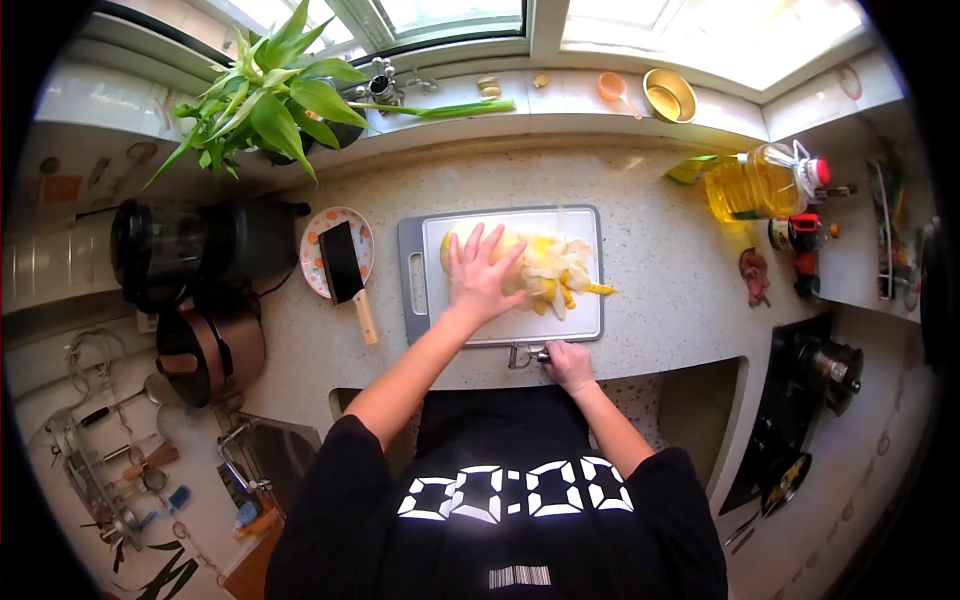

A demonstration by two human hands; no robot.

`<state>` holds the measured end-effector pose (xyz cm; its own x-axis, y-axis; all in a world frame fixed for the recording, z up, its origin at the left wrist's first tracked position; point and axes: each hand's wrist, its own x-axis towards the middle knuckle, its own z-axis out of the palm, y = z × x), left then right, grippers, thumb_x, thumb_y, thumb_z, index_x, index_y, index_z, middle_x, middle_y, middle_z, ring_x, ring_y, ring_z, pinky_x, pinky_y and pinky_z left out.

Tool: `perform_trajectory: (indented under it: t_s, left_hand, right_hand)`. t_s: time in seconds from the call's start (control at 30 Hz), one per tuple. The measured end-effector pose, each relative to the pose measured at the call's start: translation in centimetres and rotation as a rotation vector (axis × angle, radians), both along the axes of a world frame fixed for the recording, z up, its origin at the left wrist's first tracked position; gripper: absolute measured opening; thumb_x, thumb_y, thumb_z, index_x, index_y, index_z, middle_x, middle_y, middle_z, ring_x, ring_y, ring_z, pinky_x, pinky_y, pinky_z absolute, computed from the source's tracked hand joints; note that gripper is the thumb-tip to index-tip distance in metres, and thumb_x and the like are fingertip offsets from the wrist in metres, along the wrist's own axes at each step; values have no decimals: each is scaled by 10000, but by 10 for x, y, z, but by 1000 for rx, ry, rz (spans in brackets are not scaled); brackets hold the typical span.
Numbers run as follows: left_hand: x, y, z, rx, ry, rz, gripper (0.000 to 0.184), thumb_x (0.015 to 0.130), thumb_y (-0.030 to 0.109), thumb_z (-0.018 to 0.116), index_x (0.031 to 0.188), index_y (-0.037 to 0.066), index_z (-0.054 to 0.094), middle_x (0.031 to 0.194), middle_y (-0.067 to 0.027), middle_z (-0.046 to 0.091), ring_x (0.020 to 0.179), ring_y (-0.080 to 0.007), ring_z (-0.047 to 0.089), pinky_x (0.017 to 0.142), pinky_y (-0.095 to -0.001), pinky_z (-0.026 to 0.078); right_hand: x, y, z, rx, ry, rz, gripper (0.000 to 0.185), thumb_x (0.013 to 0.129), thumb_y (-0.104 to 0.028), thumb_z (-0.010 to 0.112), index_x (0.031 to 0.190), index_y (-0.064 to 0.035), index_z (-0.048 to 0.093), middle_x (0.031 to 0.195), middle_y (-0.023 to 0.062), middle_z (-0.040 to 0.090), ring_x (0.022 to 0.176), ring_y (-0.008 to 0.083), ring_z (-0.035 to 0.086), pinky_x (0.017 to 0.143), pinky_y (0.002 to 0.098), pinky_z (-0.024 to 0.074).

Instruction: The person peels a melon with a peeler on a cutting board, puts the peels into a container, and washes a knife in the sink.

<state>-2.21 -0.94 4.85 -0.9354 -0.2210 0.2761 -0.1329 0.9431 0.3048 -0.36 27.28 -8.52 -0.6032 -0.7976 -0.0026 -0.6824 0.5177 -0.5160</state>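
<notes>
loose skin already lies off: a heap of thin whitish and yellow peelings (567, 262) spreads over the right half of the white rectangular cutting board with a grey rim (408, 240). the large, rounded, pale-yellow piece of produce (463, 232) sits whole-looking on the board's left half. how much skin is left on it is hard to judge, since the hand and the heap hide much of it. the broad dark-bladed cleaver with a wooden handle (341, 262) lies well apart, on the round white plate with orange spots (311, 272).

the person's left hand (483, 272) lies palm down on the produce, fingers spread wide and thumb out toward the peelings, the forearm slanting in from the lower left. the right hand (569, 366) is low, near the board's front edge and close to the body, fingers curled around the handle of a silver metal peeler (525, 356), its head pointing left.
</notes>
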Motion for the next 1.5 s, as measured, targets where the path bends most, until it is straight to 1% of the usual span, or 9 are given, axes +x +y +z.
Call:
perform_trajectory:
  t_s: [0.23,0.27,0.37,0.47,0.77,0.87,0.9,1.4,1.5]
  left_hand:
    - [-6,-37,-32,13,-114,65,824,555,480,916,1328,341,669,1405,-49,549,1318,-329,492,1106,-534,411]
    - [-4,-40,-32,45,-146,146,808,570,498,910,1324,333,672,1393,-49,551,1309,-327,496,1091,-522,427]
    - [-4,-53,-25,109,-211,349,792,661,591,870,1356,280,652,1350,-77,553,1277,-338,511,1041,-490,482]
    - [-1,-69,-32,299,-193,527,834,696,622,850,1402,246,615,1359,-119,546,1273,-363,515,1064,-499,468]
    - [-11,-66,-35,405,-197,613,771,803,635,769,1464,289,576,1490,-161,473,1359,-404,462,1088,-538,449]
    - [-16,-60,-35,373,-178,585,731,796,629,773,1430,299,617,1506,-144,465,1381,-392,438,1104,-542,428]
    - [-18,-58,-37,354,-169,573,719,793,626,776,1415,296,634,1506,-140,466,1385,-387,435,1113,-535,418]
    - [-21,-17,1,-16,116,215,560,823,331,794,1351,183,678,1488,-145,499,1389,-379,447,1181,-529,338]
    - [-4,26,-20,485,-8,33,612,823,311,769,1386,109,640,1482,-179,486,1344,-422,470,1128,-512,410]
  right_hand:
    - [-18,-5,13,-18,-422,-345,268,745,-174,764,992,-81,717,870,169,732,831,377,717,738,452,579]
    - [-21,-9,16,-180,-450,-440,157,808,-103,769,838,-31,633,617,58,588,567,157,576,589,322,486]
    - [-44,-38,43,-348,-736,-657,344,964,-135,705,708,-59,489,616,-64,400,595,45,364,528,281,326]
    - [-71,-57,36,-323,-862,-742,193,914,-150,716,969,34,689,739,2,632,680,83,529,633,282,454]
    - [-86,-73,-17,-455,-666,-859,255,942,-208,714,1041,20,656,931,108,703,860,190,645,806,353,520]
    - [-84,-56,-14,-506,-648,-848,163,975,-86,684,1087,-33,578,762,-28,630,683,57,568,636,237,466]
    - [-83,-45,-11,-410,-697,-860,368,937,-239,739,1190,-19,589,1037,115,687,930,202,652,845,359,529]
    - [-73,17,5,-343,-261,-1024,296,926,-127,704,1183,9,648,1051,143,661,932,266,650,853,392,537]
    - [-91,36,1,-323,-156,-1105,257,924,-113,702,1140,15,648,1031,138,634,905,267,633,843,394,531]
